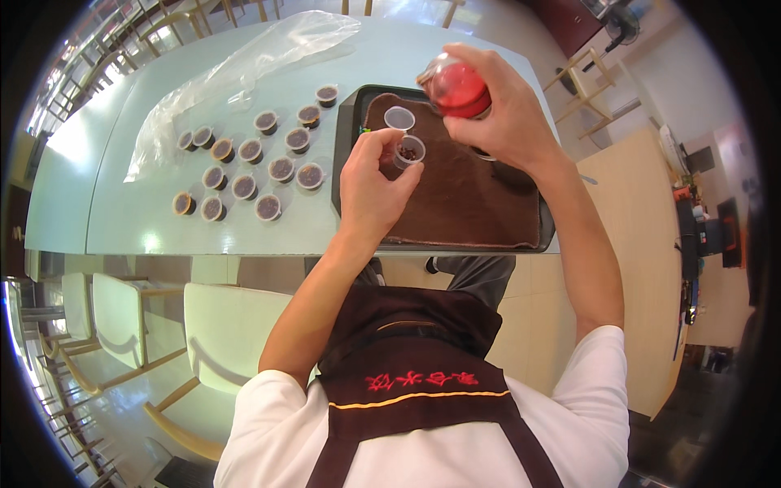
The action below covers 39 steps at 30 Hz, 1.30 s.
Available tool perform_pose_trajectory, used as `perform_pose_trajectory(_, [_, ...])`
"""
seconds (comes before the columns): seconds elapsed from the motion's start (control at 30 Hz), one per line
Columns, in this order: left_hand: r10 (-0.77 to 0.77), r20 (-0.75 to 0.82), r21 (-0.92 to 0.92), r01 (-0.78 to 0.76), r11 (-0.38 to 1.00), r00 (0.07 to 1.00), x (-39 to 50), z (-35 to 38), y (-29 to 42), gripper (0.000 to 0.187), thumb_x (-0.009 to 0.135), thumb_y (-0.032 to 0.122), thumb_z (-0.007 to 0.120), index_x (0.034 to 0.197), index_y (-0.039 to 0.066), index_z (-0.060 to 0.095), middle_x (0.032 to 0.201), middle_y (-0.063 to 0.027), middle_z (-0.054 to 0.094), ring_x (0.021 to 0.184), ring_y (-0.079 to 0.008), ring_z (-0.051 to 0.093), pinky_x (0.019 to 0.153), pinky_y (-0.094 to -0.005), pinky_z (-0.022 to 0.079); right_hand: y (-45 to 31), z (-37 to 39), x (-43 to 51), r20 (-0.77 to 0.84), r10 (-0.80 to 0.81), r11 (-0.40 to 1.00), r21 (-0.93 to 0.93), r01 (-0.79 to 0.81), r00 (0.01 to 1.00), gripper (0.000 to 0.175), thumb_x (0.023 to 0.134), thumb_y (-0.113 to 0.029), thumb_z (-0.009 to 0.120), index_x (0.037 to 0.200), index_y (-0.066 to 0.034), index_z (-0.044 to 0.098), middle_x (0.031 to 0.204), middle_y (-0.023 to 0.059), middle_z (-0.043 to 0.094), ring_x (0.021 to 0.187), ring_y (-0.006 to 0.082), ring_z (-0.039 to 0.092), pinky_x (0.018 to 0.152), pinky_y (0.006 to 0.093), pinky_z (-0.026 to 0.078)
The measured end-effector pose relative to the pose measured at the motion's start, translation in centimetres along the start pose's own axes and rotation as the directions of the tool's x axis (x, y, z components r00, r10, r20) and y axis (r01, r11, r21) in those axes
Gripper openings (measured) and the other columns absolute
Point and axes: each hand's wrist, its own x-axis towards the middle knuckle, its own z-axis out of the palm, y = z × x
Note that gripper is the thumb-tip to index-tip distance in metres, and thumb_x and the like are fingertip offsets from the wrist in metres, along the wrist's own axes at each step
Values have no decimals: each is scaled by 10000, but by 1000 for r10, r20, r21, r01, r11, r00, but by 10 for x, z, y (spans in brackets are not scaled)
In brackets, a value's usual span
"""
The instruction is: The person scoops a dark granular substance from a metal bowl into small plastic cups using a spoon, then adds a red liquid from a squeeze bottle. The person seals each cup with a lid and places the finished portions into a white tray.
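Between the thumb and fingers of my left hand (pixel 379 177) is a small clear plastic sauce cup (pixel 409 152), its attached lid (pixel 399 119) folded open away from me. A little dark, flaky sauce lies at the bottom of the cup. My right hand (pixel 503 116) grips a clear jar (pixel 456 88) with a red part, tipped to the left above the far side of the tray. The jar is blurred, and its mouth and contents cannot be made out well. Under both hands lies a brown cloth (pixel 464 201) lining a black tray (pixel 345 152).
Several lidded sauce cups (pixel 250 151) with dark contents stand left of the tray. Behind them a clear plastic bag (pixel 244 67) is spread on the pale table (pixel 140 226). A round object (pixel 486 157) is partly hidden under my right hand. Chairs (pixel 226 335) stand at the near left.
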Motion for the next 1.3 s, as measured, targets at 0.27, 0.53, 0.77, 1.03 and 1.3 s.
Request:
perform_pose_trajectory(0.27, [27, 18, 62, -28, 998, 999, -6, -7, 6, 446, 792, 38, 879, 1186, 19, 673, 1066, -109, 683, 934, -242, 683, 837, -370, 574, -29, -2, -23, 240, -162, 944, -244, 221, 957, 714, 721, -138, 836, 1384, -329, 653, 1039, 83, 597, 988, 315, 648, 877, 455, 543])
perform_pose_trajectory(0.53, [15, 57, 77, -20, 997, 998, -13, -1, 3, 445, 789, 33, 885, 1181, 19, 674, 1072, -106, 686, 942, -248, 692, 835, -373, 577, -34, -6, -27, 301, -166, 906, -328, 266, 939, 588, 789, -148, 840, 1320, -330, 667, 1022, 77, 585, 997, 292, 636, 874, 467, 529])
perform_pose_trajectory(0.77, [-9, 82, 86, 2, 996, 997, -15, 4, 1, 439, 794, 30, 881, 1182, 22, 677, 1085, -106, 694, 956, -247, 701, 848, -377, 582, -32, -9, -29, 342, -154, 902, -334, 273, 927, 529, 794, -157, 849, 1265, -314, 668, 1009, 65, 584, 990, 281, 629, 876, 461, 533])
perform_pose_trajectory(1.03, [-2, 90, 73, -4, 997, 996, -17, 8, 3, 433, 797, 16, 872, 1183, 22, 676, 1086, -107, 699, 938, -241, 718, 832, -368, 594, -28, -9, -30, 337, -128, 903, -349, 250, 933, 572, 776, -152, 859, 1289, -318, 665, 1029, 75, 598, 1015, 287, 650, 886, 469, 544])
perform_pose_trajectory(1.3, [-7, 84, 79, 0, 997, 996, -17, 8, 3, 425, 801, 16, 867, 1181, 18, 677, 1079, -106, 699, 920, -233, 716, 818, -360, 594, -26, -16, -30, 357, -74, 901, -376, 216, 931, 619, 756, -120, 842, 1314, -319, 661, 1038, 86, 599, 1007, 305, 654, 878, 469, 545])
